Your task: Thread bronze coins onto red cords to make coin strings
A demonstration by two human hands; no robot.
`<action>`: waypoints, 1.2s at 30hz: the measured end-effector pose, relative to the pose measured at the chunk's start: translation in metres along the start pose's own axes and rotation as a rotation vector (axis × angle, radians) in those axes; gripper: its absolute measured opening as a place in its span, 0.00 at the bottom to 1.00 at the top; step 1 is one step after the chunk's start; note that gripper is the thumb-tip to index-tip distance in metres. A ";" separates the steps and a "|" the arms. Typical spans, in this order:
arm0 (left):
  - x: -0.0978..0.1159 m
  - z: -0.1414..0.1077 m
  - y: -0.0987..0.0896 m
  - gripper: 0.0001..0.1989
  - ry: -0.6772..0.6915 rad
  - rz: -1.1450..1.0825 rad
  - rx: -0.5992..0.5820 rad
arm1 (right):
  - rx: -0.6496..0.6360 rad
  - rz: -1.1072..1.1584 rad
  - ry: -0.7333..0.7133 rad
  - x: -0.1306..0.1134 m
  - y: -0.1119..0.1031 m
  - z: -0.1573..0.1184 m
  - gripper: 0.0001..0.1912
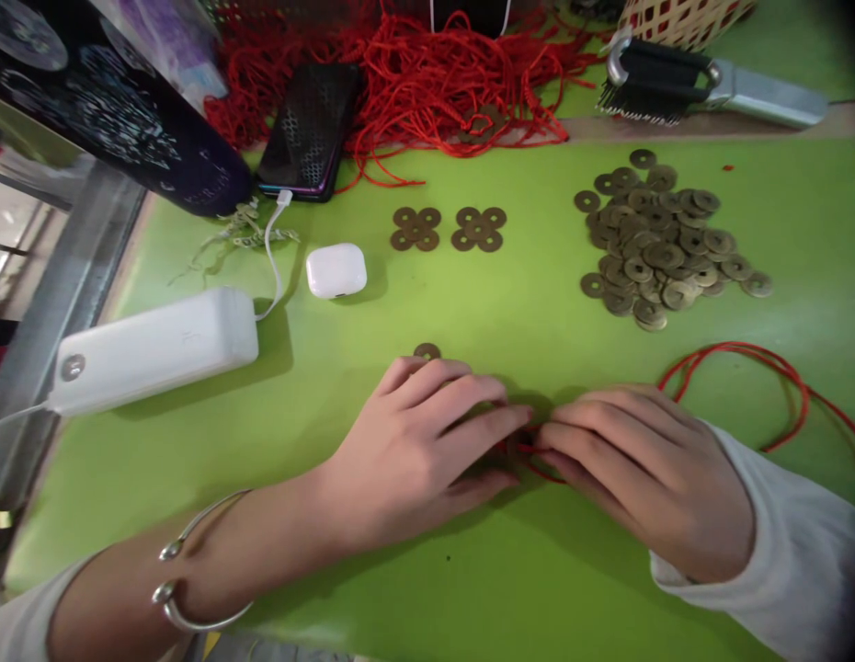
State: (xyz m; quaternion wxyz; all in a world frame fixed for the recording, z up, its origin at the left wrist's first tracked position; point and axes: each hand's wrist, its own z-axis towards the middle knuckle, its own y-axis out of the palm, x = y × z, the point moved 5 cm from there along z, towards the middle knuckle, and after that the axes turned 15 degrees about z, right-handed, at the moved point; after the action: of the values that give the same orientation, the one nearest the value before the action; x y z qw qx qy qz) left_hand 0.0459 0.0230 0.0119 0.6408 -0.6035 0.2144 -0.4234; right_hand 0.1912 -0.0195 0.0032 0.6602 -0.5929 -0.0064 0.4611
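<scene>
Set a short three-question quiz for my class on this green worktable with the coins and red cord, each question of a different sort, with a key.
1. True or false: both hands meet fingertip to fingertip over a red cord.
2. Which lies nearest the left hand? A) the loose pile of coins B) a single coin C) the brush
3. Fill in: beyond the hands lie ___ flat clusters of joined coins.

Key: 1 true; 2 B; 3 two
</scene>
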 end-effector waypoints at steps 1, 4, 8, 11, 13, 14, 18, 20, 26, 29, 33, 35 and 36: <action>0.003 0.001 0.001 0.12 0.012 0.002 -0.005 | 0.002 -0.001 0.001 0.000 0.000 0.000 0.04; 0.007 0.003 0.004 0.07 0.027 -0.001 -0.007 | 0.011 -0.014 -0.004 0.000 0.000 -0.001 0.04; 0.004 0.004 0.007 0.06 -0.018 -0.055 -0.033 | 0.011 -0.015 -0.010 0.000 -0.001 -0.001 0.03; 0.002 0.005 0.007 0.10 -0.062 -0.074 -0.070 | 0.014 -0.014 -0.009 0.000 -0.001 -0.001 0.03; 0.002 0.005 0.006 0.14 -0.063 -0.086 -0.090 | 0.015 -0.016 -0.007 0.000 0.000 -0.001 0.03; 0.003 0.005 0.006 0.14 -0.054 -0.091 -0.092 | 0.017 -0.018 -0.006 0.000 0.000 -0.001 0.03; 0.004 0.003 0.005 0.08 -0.031 -0.087 -0.049 | 0.019 -0.025 -0.001 0.000 0.000 -0.001 0.03; 0.003 0.002 0.005 0.06 -0.054 -0.086 -0.048 | 0.017 -0.026 0.001 0.000 0.000 -0.001 0.03; 0.001 0.002 0.007 0.05 -0.100 -0.075 -0.064 | 0.015 -0.021 0.020 0.001 0.000 -0.001 0.04; 0.001 0.002 0.004 0.09 -0.087 -0.064 -0.043 | 0.021 -0.020 0.023 0.001 0.001 -0.002 0.04; 0.003 0.001 -0.002 0.16 -0.023 -0.038 0.020 | 0.035 -0.008 0.032 0.002 0.001 -0.003 0.05; 0.004 0.000 -0.002 0.13 -0.004 -0.017 0.024 | 0.032 -0.012 0.026 0.002 0.001 -0.003 0.04; 0.004 -0.001 -0.001 0.11 -0.003 -0.006 0.021 | 0.027 -0.018 0.023 0.002 0.001 -0.002 0.04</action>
State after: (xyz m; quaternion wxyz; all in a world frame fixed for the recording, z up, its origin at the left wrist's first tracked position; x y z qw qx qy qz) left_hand 0.0471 0.0197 0.0137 0.6459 -0.5982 0.2072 -0.4267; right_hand 0.1928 -0.0204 0.0004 0.6723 -0.5891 0.0020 0.4483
